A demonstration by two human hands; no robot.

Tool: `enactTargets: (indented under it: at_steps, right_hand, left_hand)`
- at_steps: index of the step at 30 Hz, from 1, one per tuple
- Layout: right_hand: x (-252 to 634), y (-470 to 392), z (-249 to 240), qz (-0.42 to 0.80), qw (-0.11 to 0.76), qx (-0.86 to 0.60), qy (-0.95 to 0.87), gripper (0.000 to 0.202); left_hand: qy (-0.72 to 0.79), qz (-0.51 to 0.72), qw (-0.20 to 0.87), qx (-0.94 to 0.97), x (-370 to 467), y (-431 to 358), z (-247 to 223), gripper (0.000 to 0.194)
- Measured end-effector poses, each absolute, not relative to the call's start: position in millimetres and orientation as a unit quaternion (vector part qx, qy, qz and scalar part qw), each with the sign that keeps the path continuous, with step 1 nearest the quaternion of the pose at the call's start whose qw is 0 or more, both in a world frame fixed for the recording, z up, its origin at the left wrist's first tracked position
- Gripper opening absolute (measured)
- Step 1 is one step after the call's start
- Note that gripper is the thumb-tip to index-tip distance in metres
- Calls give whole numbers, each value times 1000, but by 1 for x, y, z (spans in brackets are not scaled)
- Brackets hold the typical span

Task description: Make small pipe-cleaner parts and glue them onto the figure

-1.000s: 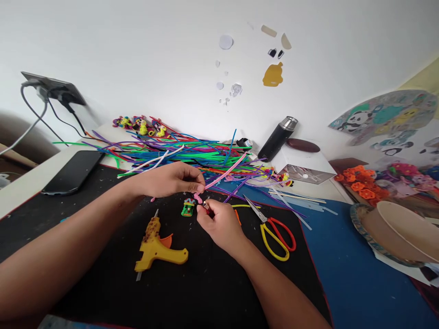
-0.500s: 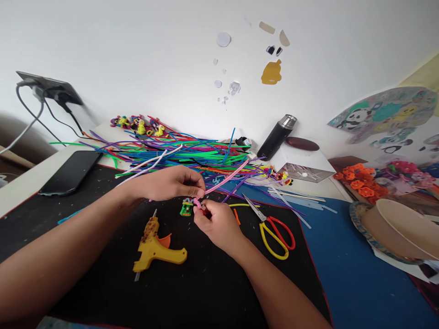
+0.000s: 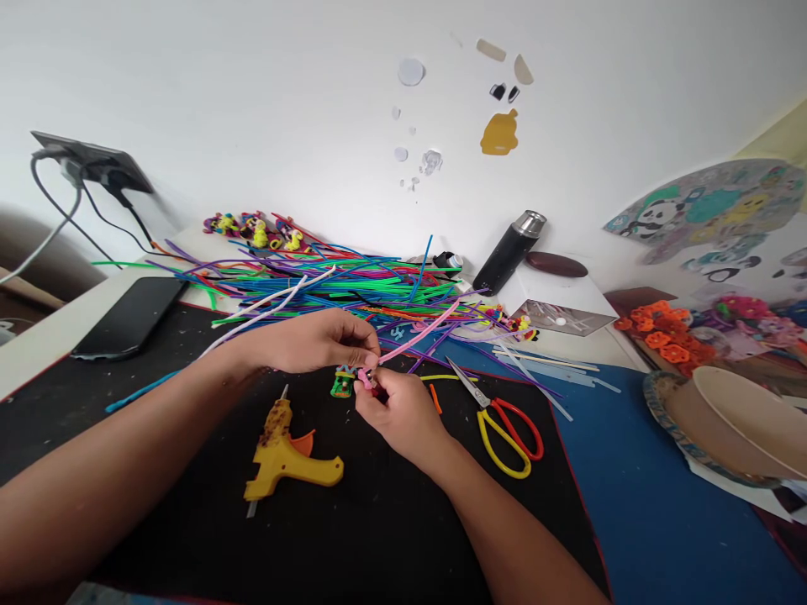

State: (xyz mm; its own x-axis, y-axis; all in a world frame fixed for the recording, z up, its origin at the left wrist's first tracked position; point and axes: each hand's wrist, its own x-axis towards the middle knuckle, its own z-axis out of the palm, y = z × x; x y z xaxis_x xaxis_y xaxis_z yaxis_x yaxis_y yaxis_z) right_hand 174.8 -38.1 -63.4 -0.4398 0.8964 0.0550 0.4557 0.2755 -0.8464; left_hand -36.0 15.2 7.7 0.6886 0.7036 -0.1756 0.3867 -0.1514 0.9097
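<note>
White wall dotted with stickers fills the top of the frame, above a desk whose black mat spans the lower centre. At the frame's centre, the left hand pinches a pink fuzzy stem, which slants toward the upper right over a heap of coloured stems. Just below it, the right hand grips a small pink-and-red piece between thumb and fingers, mostly hidden by them. Near the fingertips, on their left, lies a small green figure. Left of bottom centre rests a yellow glue gun; right of centre, scissors lie with blades apart. Toward the left edge is a dark phone.
</note>
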Motion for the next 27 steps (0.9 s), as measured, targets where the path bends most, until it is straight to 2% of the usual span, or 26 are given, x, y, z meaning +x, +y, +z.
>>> enactTargets:
  at_steps: [8,13,20,27]
  right_hand:
    - [174,-36,-70,398,279,-450,-749,30]
    - [177,-38,-67,423,261,-437,-750,39]
    - [178,-42,-62,485,209,-394,-752,42]
    - [178,-36,-66,489,285,-435,-700,36]
  left_hand:
    - [355,150,558,735,-34,15,5,28]
    - [383,171,544,727,-36,16,8,31]
    - [420,241,523,701,-41,21,9,48]
    - [436,298,517,673,-44,27,2,52]
